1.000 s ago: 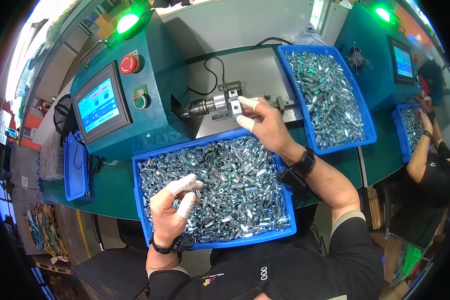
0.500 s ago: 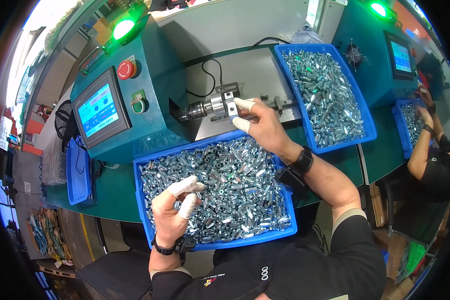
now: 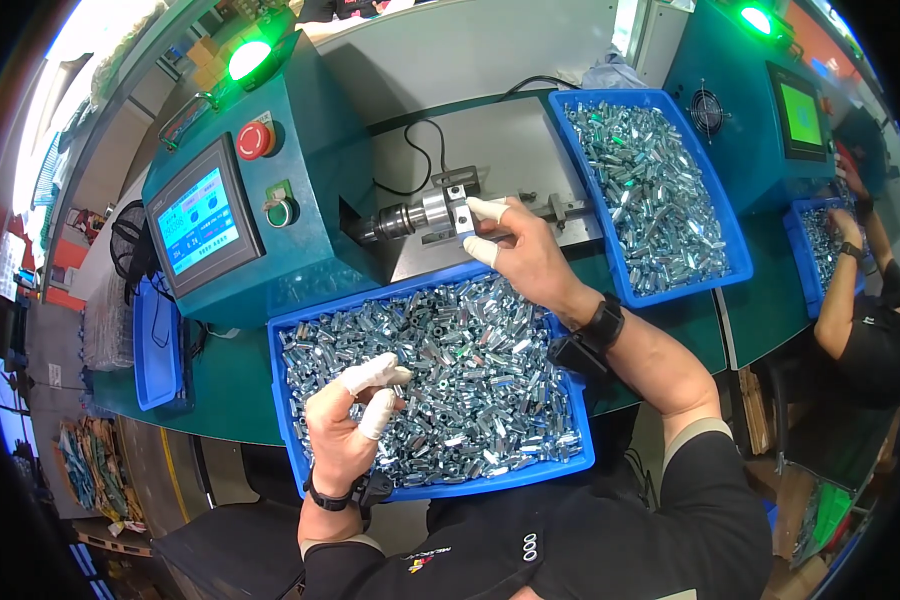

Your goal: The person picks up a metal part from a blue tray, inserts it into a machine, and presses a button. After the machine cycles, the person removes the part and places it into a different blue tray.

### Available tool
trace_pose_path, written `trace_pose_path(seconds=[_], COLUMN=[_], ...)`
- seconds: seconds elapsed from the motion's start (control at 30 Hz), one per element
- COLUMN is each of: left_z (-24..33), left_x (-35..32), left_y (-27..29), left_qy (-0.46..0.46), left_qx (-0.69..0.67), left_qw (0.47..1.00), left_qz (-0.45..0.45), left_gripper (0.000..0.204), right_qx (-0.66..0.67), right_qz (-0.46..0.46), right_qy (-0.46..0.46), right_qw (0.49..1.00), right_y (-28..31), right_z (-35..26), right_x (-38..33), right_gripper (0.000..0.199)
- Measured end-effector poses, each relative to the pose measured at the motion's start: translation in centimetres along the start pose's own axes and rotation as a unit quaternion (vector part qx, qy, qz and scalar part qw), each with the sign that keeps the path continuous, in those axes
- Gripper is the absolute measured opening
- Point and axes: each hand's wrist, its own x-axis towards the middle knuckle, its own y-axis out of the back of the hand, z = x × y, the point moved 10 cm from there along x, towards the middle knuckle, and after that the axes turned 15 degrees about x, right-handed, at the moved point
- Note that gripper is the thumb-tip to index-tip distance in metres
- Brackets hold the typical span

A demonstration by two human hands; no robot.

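My right hand [image 3: 530, 250] reaches to the machine, its white-capped thumb and forefinger closed at the right side of a small metal clamp block [image 3: 461, 215]. Whether a part sits between those fingertips is hidden. The block adjoins a round steel chuck [image 3: 398, 219] on the machine's shaft. Over the left side of a blue bin [image 3: 582, 420], my left hand [image 3: 345, 420] is curled, with white caps on thumb and forefinger. What it holds, if anything, I cannot make out. Silvery hexagonal metal sleeves [image 3: 470, 380] fill the bin beneath it.
A teal machine [image 3: 310, 180] with a touch screen [image 3: 200, 220], a red stop button [image 3: 255, 139] and a lit green lamp [image 3: 249, 60] stands at left. Another blue bin [image 3: 740, 262] of sleeves lies at right. A co-worker's hand [image 3: 846, 230] is over a bin at far right.
My hands stay almost where they were. The neighbouring machine's screen has turned from blue to green, and the co-worker's hand has shifted slightly over the bin.
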Motion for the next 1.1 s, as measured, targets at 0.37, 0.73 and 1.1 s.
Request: trace_pose_path(seconds=[0.37, 0.73, 1.1], left_z=[-0.3, 0.5, -0.2], left_x=[-0.3, -0.9, -1.0], left_y=[0.3, 0.6, 0.2], left_qy=[-0.013, -0.022, 0.012], left_qx=[-0.010, -0.018, -0.037], left_qw=[1.000, 1.000, 0.999], left_qz=[0.009, 0.011, -0.002], left_gripper=[0.032, 0.031, 0.032], right_qx=[0.054, -0.425, -0.554], right_qz=[0.023, 0.037, 0.051], right_qy=[-0.046, 0.034, 0.063], right_qw=[0.997, 0.904, 0.829], right_y=[1.8, 0.4, 1.0], right_z=[0.8, -6.4, -9.5], right_x=[0.5, 3.4, 4.0], right_gripper=[0.046, 0.054, 0.053])
